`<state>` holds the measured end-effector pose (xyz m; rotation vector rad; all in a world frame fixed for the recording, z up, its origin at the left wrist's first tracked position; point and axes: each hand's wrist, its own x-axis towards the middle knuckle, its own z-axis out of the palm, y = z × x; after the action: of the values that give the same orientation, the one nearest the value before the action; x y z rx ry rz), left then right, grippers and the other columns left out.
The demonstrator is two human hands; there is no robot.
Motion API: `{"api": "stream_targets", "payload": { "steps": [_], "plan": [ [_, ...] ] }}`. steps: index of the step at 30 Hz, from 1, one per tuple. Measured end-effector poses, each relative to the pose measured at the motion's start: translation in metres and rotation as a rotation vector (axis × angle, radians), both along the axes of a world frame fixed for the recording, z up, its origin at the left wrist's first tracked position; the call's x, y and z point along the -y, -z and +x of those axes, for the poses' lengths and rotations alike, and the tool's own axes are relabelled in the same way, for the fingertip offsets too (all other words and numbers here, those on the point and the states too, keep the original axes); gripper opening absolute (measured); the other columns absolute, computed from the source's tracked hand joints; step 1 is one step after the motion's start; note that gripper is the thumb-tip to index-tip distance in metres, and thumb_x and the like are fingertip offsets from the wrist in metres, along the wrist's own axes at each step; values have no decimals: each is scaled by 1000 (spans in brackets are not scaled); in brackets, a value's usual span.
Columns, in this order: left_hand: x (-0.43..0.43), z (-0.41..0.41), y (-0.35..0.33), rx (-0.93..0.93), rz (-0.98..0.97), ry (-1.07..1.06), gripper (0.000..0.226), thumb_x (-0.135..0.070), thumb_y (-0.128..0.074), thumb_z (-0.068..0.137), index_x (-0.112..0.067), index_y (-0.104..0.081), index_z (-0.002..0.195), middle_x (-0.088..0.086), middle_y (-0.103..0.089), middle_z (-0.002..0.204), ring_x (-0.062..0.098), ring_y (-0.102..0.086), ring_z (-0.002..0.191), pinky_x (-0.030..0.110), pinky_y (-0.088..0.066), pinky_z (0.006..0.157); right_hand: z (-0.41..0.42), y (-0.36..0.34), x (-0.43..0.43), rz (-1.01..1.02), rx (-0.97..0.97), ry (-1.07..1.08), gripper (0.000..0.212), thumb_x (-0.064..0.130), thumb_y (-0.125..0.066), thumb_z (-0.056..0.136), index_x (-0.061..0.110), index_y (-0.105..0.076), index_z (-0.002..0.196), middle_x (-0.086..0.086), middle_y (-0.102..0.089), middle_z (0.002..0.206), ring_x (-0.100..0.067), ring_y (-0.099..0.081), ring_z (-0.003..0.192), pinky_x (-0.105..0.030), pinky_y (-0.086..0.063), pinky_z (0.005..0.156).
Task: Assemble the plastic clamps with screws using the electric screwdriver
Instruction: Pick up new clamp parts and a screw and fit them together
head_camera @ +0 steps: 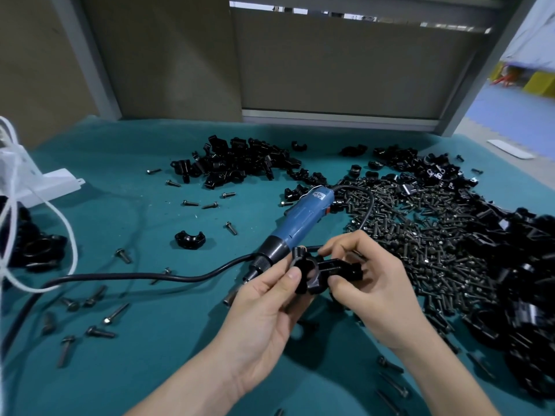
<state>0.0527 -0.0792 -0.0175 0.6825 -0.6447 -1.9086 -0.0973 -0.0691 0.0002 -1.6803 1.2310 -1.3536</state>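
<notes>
My left hand (264,307) pinches one black plastic clamp half (306,273) between thumb and fingers. My right hand (375,283) grips a second black clamp piece (345,267) and holds it against the first, above the table. Just behind my hands the blue electric screwdriver (300,217) lies on the teal mat (150,229), tip pointing toward me, untouched. A big heap of dark screws (420,229) lies to the right. Whether a screw sits in the held clamp cannot be seen.
Piles of black clamp halves lie at the back (234,163) and along the right edge (525,280). A single clamp half (190,239) and loose screws (99,331) dot the left. The screwdriver's black cable (135,277) crosses the mat; white cords (54,217) and a white bracket (39,181) are far left.
</notes>
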Motion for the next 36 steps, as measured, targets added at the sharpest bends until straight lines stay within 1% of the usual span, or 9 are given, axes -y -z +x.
{"api": "stream_targets", "payload": {
  "steps": [5, 9, 13, 16, 19, 23, 26, 30, 36],
  "plan": [
    [0, 0, 0, -4, -58, 23, 30, -9, -58, 80, -8, -74, 104, 14, -71, 113, 16, -71, 94, 21, -57, 71, 0, 2, 1, -39, -73, 26, 15, 25, -62, 68, 27, -53, 81, 3, -64, 96, -23, -58, 82, -31, -50, 75],
    [0, -1, 2, 2, -126, 21, 31, -9, -60, 78, -10, -74, 106, 12, -70, 115, 16, -69, 101, 19, -56, 75, -3, 1, 1, -69, -134, 4, 17, 18, -63, 70, 27, -53, 81, 10, -66, 102, -17, -62, 96, -25, -48, 85],
    [1, 0, 6, 64, -210, -9, 43, -10, -67, 71, -8, -71, 113, 10, -71, 114, 18, -68, 105, 22, -56, 80, -4, 1, 1, -32, -182, 6, 18, 22, -64, 70, 28, -55, 83, 15, -67, 108, -16, -60, 110, -35, -47, 95],
    [1, 2, 9, 286, -319, -59, 51, -10, -68, 74, -11, -63, 124, -2, -72, 112, 12, -67, 106, 21, -54, 84, -6, 1, 1, 66, -171, -19, 22, 16, -69, 70, 25, -60, 89, 16, -69, 109, -16, -60, 110, -42, -46, 95],
    [-2, 5, 11, 675, -605, -160, 52, 1, -71, 81, -31, -65, 121, -20, -71, 107, 0, -65, 103, 13, -50, 86, -10, -3, 1, 130, -70, -16, 25, 22, -75, 70, 24, -62, 92, 13, -70, 101, -9, -62, 98, -35, -46, 73],
    [-6, 6, 14, 973, -884, -195, 72, 3, -70, 82, -48, -48, 128, -31, -59, 113, -1, -64, 96, 26, -55, 88, -11, -5, -1, 192, -78, -49, 39, 12, -85, 71, 28, -67, 102, 7, -71, 98, -16, -65, 95, -40, -52, 68],
    [-7, 8, 11, 1006, -918, -191, 83, -3, -72, 83, -60, -38, 133, -48, -50, 115, -11, -60, 102, 20, -49, 95, -15, -5, 0, 233, -73, -77, 39, 6, -81, 72, 26, -72, 104, 1, -71, 99, -13, -66, 97, -37, -58, 80],
    [-7, 9, 9, 931, -861, -217, 75, -20, -74, 79, -68, -40, 125, -41, -56, 115, -11, -61, 103, 11, -48, 90, -19, -4, 2, 271, 19, -140, 28, 15, -78, 67, 14, -71, 94, -1, -72, 94, -12, -67, 88, -27, -56, 76],
    [-5, 9, 10, 827, -790, -334, 38, -33, -76, 65, -43, -68, 101, -22, -71, 96, -2, -69, 88, 10, -53, 76, -22, -2, 6, 313, 113, -197, 28, 14, -74, 68, 9, -66, 94, -3, -69, 86, -13, -65, 78, -21, -52, 74]
  ]
}}
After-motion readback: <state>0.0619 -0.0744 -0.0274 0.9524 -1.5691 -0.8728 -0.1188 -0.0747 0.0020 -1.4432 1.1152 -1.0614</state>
